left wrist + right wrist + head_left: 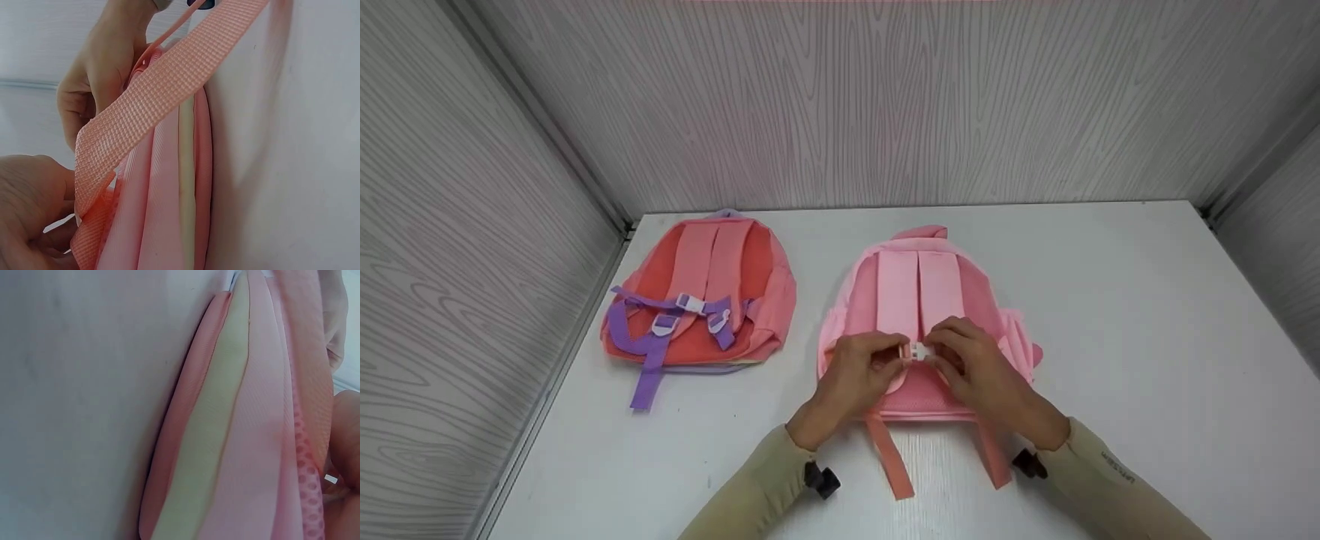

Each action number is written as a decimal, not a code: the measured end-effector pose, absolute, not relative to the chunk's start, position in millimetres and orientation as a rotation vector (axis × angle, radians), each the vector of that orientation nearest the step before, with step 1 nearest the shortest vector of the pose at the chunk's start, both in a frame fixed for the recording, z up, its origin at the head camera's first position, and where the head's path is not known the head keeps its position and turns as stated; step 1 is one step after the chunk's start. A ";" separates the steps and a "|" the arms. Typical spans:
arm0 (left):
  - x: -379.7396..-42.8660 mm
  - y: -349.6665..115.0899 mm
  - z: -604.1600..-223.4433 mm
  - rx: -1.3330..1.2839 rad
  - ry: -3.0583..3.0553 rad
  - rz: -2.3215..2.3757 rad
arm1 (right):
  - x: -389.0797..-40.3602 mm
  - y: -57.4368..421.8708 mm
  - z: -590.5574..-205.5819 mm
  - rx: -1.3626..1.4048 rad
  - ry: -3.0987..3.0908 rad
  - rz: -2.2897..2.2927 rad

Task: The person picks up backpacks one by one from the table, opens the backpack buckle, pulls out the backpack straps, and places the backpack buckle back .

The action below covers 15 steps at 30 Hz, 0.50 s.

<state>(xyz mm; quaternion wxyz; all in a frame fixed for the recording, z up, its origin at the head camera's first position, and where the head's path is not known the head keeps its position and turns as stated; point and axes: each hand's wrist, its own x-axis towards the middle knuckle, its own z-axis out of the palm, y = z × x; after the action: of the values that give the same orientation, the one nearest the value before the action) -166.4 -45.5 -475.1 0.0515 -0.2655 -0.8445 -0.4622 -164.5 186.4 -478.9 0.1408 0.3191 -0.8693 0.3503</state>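
A pink backpack (938, 390) lies with its shoulder straps facing up and its top handle away from me. Over the lower straps, a small white buckle (917, 351) sits between my two hands. My left hand (851, 373) pinches its left end between thumb and fingers, and my right hand (976, 367) pinches the right end. Whether the buckle's halves are fully clipped together, I cannot tell. An orange-pink webbing strap (140, 107) crosses in front of the bag in the left wrist view. In the right wrist view, the bag's side (253, 410) hides most of both hands.
A coral backpack (761, 300) with purple webbing and white buckles lies at the left of the white table (1117, 315). Two loose strap ends (891, 461) hang toward me from the pink bag. Grey wood-grain panels (885, 105) stand around the table's back and sides.
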 end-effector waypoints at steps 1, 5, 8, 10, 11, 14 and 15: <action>-166.4 -45.5 -474.7 -0.809 -2.569 -1.405 | -164.6 186.3 -478.5 0.924 -2.507 1.008; -166.2 -45.6 -472.6 -0.815 -2.574 -1.409 | -164.2 186.6 -475.6 0.919 -2.518 0.996; -166.4 -45.6 -472.4 -0.815 -2.572 -1.414 | -163.3 187.3 -473.3 0.899 -2.530 0.980; -166.6 -45.5 -472.6 -0.812 -2.575 -1.412 | -162.8 187.6 -471.7 0.890 -2.536 0.974; -166.7 -45.6 -472.8 -0.810 -2.578 -1.413 | -162.8 187.6 -471.5 0.885 -2.537 0.975; -166.2 -45.8 -472.6 -0.803 -2.586 -1.410 | -162.9 187.5 -470.5 0.882 -2.542 0.980; -166.2 -45.8 -472.7 -0.802 -2.586 -1.409 | -163.1 187.4 -470.7 0.882 -2.541 0.980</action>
<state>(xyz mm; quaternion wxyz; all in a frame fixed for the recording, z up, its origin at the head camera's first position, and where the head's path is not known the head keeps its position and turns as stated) -166.2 -45.8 -472.7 0.0447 -0.2624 -0.8465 -0.4611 -163.1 187.4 -470.7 0.1389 0.3050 -0.8791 0.3390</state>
